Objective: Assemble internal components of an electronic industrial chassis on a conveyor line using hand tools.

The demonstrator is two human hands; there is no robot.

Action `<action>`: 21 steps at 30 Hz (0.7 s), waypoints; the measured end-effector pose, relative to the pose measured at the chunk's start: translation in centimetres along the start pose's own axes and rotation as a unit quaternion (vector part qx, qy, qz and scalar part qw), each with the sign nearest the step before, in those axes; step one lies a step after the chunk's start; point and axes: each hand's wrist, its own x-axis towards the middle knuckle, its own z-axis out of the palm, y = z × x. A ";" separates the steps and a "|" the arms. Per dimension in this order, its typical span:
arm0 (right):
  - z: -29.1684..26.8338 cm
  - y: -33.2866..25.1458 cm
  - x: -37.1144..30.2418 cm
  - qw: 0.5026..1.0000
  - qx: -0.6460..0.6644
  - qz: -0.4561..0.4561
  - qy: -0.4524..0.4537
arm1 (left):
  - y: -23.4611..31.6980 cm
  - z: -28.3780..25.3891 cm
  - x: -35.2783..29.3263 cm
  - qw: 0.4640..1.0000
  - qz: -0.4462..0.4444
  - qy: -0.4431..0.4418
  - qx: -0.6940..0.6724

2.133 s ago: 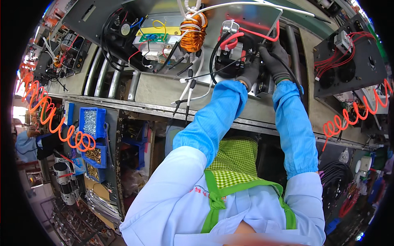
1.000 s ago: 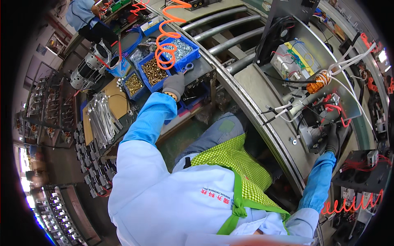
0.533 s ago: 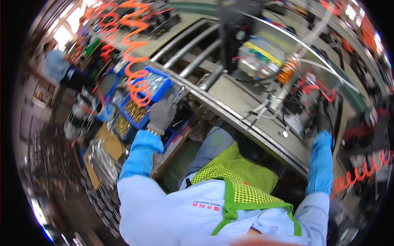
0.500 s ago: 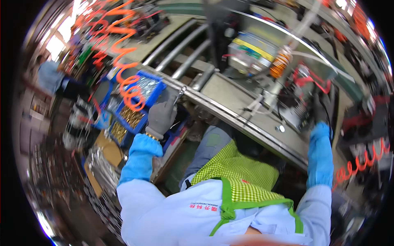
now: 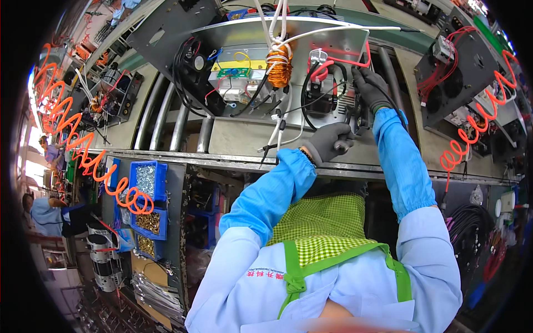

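Note:
My left hand (image 5: 328,143), in a grey glove, is closed at the near edge of an open metal electrical unit (image 5: 327,25). Its fingers curl beside a finned metal heat sink (image 5: 346,102), and what they hold is hidden. At the unit's right end my right hand (image 5: 371,90), also gloved, has its fingers bent close to a thick red cable (image 5: 347,61); I cannot make out what they grip. A black cable (image 5: 393,101) passes over that hand. Left of the hands are a black block-shaped part (image 5: 321,91) and an orange-copper wound coil (image 5: 279,67).
White cables (image 5: 333,32) rise from the unit, which rests on a roller conveyor (image 5: 179,125). Blue bins (image 5: 149,180) of small metal hardware sit at left. Coiled orange air hoses (image 5: 125,194) hang on both sides. Another dark-panelled unit (image 5: 449,72) stands at right.
My left hand has moved from beside the blue bins to the unit; the shiny metal tool seen in it before is no longer clear. The view has turned, and my right hand stays at the unit's right end.

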 end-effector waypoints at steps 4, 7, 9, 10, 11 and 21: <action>0.4 1.3 0.1 1.000 0.008 0.001 -0.007 | 0.0 4.2 -2.3 0.992 0.013 0.049 -0.115; 0.4 0.9 0.3 1.000 0.004 -0.024 0.009 | -1.2 2.8 -2.1 0.962 0.037 -0.071 -0.262; 0.0 0.0 -0.1 0.999 0.031 0.013 -0.001 | -2.5 1.7 -0.9 0.943 0.037 -0.085 -0.320; -0.4 -0.4 0.0 0.999 0.038 0.028 -0.021 | -3.0 1.2 -0.3 0.921 0.036 -0.102 -0.375; -0.4 0.0 -0.2 0.999 0.036 0.034 -0.021 | -2.7 1.8 -0.2 0.921 0.030 -0.102 -0.376; 0.5 0.2 -0.3 0.999 0.041 0.023 -0.007 | 5.4 7.2 -1.1 0.978 0.032 0.033 0.202</action>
